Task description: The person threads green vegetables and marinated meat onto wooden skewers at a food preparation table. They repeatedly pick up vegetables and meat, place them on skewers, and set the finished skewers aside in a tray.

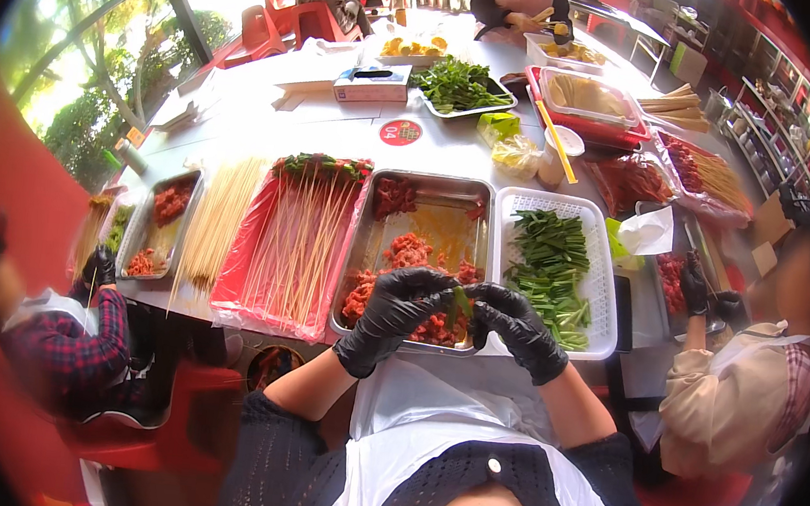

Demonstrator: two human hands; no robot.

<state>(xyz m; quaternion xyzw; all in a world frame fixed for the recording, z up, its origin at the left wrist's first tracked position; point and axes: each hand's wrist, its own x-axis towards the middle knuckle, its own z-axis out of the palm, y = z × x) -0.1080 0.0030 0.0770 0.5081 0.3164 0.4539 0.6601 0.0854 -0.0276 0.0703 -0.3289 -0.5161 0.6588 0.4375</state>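
My left hand (399, 311) and my right hand (518, 330), both in black gloves, meet over the near edge of a metal tray (486, 261) of raw red meat (409, 252). Between their fingers is a piece of green leaf vegetable (460, 306); both hands seem to grip it. To the right, a white perforated plastic basket (605, 287) holds cut green stalks (551, 249). On the left stands a pink plastic-lined tray (235, 266) with wooden skewers (300, 243), their far ends threaded with greens and meat (322, 166). Bare skewers (218, 220) lie beyond it.
A co-worker (67, 345) sits at the left, another (743, 388) at the right, and a person (520, 8) works across the table. Farther back are a tray of leafy greens (465, 87), a tissue box (371, 83), a cup (565, 148) and bagged meat (631, 183).
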